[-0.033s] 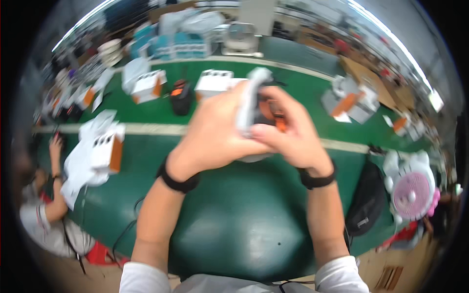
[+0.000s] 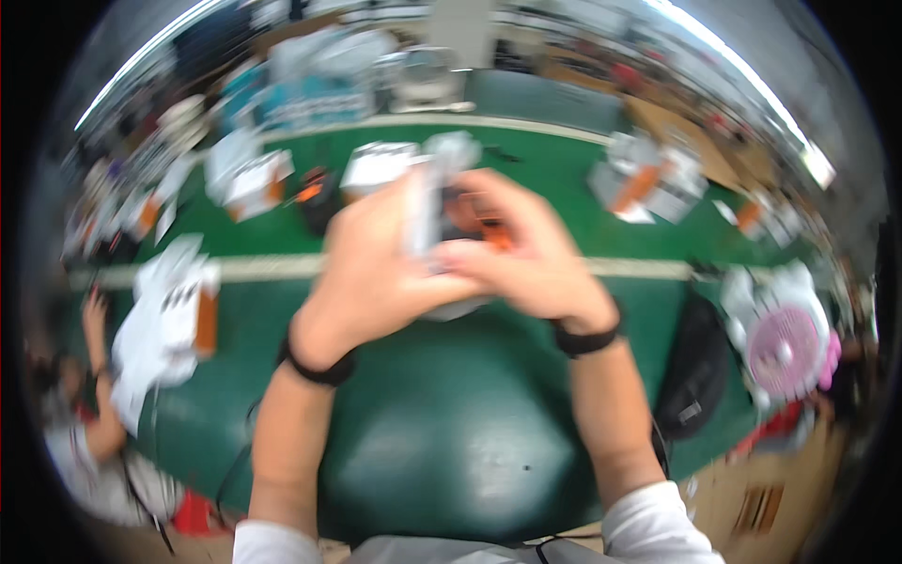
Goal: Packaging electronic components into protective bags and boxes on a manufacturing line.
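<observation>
Both my hands are raised together over the green table (image 2: 442, 451), and motion blurs them. My left hand (image 2: 362, 268) is closed on a whitish, crinkled sheet-like wrap (image 2: 423, 211); its exact kind is unclear. Fingers of my right hand (image 2: 531, 254) curl around a black-and-orange device (image 2: 477, 214), which lies against the wrap. My hands cover much of both things. Beyond them stands a white box (image 2: 376, 169) with dark marks on top. A similar black-and-orange device (image 2: 317, 199) rests to its left.
Left on the table lie a white-and-orange box (image 2: 188, 320) and a plastic bag (image 2: 141, 338); a co-worker's arm (image 2: 99, 376) is beyond. To the right are a black pouch (image 2: 693, 371) and a pink-and-white fan (image 2: 785, 352). More boxes (image 2: 648, 179) stand at the far right.
The whole view has shifted, so my hands and most of the table's things appear farther left. My grip on the wrap and the device looks the same.
</observation>
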`<action>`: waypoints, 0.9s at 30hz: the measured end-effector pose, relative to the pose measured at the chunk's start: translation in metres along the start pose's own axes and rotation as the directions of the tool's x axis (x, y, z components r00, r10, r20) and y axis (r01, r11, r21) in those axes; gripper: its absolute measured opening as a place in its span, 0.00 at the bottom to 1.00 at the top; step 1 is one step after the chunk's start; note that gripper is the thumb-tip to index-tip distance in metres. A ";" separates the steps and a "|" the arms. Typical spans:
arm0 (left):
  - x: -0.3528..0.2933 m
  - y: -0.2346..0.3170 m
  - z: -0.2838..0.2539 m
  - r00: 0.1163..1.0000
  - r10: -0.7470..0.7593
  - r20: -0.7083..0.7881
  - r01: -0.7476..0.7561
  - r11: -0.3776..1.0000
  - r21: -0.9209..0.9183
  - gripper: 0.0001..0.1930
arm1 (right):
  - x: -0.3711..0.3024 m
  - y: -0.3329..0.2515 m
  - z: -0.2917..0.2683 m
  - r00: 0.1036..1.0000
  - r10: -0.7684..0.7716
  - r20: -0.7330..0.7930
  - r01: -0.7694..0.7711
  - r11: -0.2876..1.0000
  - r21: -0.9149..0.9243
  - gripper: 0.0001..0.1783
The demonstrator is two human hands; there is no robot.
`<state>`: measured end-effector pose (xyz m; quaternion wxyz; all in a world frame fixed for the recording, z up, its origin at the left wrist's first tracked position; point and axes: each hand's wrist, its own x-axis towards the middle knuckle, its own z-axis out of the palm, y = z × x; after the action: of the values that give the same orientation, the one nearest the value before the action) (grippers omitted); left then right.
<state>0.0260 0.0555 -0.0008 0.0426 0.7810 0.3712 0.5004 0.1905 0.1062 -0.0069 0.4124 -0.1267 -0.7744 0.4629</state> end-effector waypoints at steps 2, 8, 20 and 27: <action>-0.011 -0.012 0.009 0.991 0.103 -0.082 -0.077 0.959 0.273 0.37 | 0.001 0.007 -0.011 0.995 0.064 0.082 -0.056 0.993 -0.105 0.27; -0.015 0.004 0.016 0.989 0.145 0.011 -0.119 0.763 0.636 0.42 | 0.019 0.033 0.001 0.884 0.188 -0.428 -0.111 0.974 0.197 0.18; -0.009 -0.007 0.033 0.976 0.198 -0.088 -0.096 0.760 0.643 0.35 | 0.011 0.034 0.021 0.981 0.186 -0.046 -0.151 0.900 0.410 0.12; -0.010 -0.027 0.046 0.976 0.157 0.148 -0.193 0.944 0.268 0.48 | 0.005 0.083 -0.017 0.984 0.146 -0.103 -0.142 0.989 0.049 0.16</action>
<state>0.0463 0.0831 -0.0431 -0.0902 0.8387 0.3642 0.3947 0.1842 0.1643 -0.0686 0.4210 -0.1983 -0.7304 0.4999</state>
